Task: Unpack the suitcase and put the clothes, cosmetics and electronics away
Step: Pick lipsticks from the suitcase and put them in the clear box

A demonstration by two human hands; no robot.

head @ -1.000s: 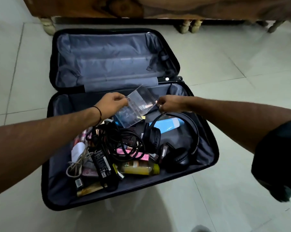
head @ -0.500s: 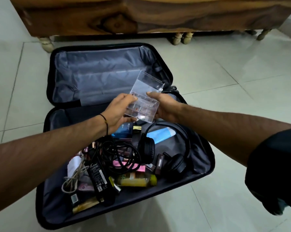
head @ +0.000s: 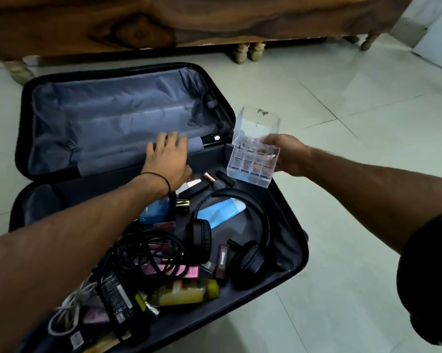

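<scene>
An open black suitcase (head: 295, 253) lies on the tiled floor. My right hand (head: 286, 154) grips a clear plastic organiser box (head: 253, 161) with its lid up, above the case's right rim. My left hand (head: 167, 159) hovers with spread fingers over the hinge, above lipsticks (head: 209, 178) and a dark flat box (head: 195, 189). Inside lie black headphones (head: 250, 253), a blue tube (head: 221, 210), a blue perfume bottle (head: 155, 210), a yellow bottle (head: 187, 293), coiled black cables (head: 151, 253), a laptop charger (head: 115, 299), a white cable (head: 67, 314) and pink boxes (head: 181, 271).
The suitcase's grey-lined lid half (head: 113, 118) lies flat behind. A wooden bed frame (head: 189, 21) on turned legs (head: 248, 52) runs along the far side. Pale floor tiles (head: 355, 263) spread to the right and front.
Both hands held the clear box over the case. Now my left hand has let go and moved left over the hinge; my right hand carried the box to the right, over the rim.
</scene>
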